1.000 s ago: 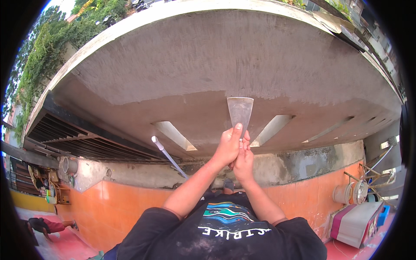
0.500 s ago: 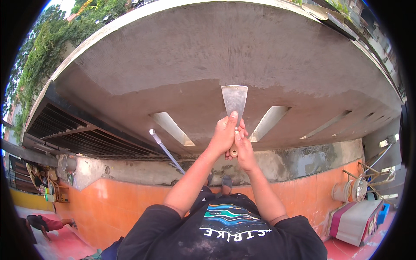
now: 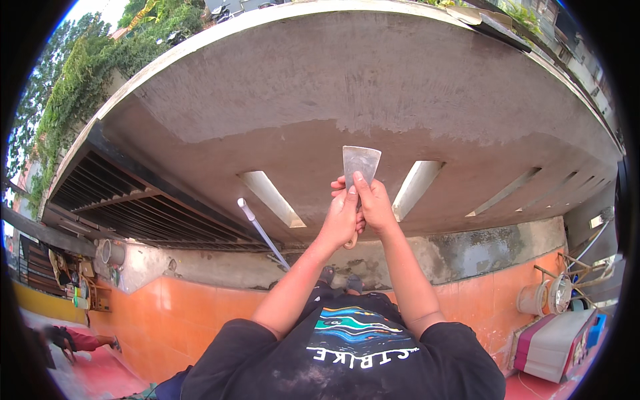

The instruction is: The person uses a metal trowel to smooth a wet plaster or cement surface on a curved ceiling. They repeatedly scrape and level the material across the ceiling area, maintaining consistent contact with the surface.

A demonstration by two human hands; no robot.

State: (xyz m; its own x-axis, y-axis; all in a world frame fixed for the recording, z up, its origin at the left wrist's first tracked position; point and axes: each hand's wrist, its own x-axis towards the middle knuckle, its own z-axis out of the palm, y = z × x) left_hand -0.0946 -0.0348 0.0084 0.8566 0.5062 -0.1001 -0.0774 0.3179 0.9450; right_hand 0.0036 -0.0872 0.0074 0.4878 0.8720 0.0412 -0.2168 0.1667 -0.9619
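Both hands are closed together around a metal scraper [image 3: 361, 160] with a wooden handle, its wide blade held upward. My left hand [image 3: 341, 215] grips it lower and on the left, thumb pointing up. My right hand [image 3: 373, 203] wraps it from the right, with its thumb on the blade; the two overlap, hiding most of the handle. Behind the scraper stands a grey plastered wall [image 3: 433, 80] with a damp darker lower band and slanted openings [image 3: 416, 189]. Whether the blade touches the wall I cannot tell.
A white pole [image 3: 257, 225] stands left of my hands beside a black metal grille [image 3: 127, 190]. Buckets [image 3: 533, 298] and a striped padded object [image 3: 547, 343] sit at right on the orange tiled floor [image 3: 467, 297]. Another person [image 3: 90, 340] is at the lower left.
The blade rose, then dropped slightly and tilted. My right hand has slid up the scraper, its thumb now on the blade, and my left hand sits a little lower relative to it.
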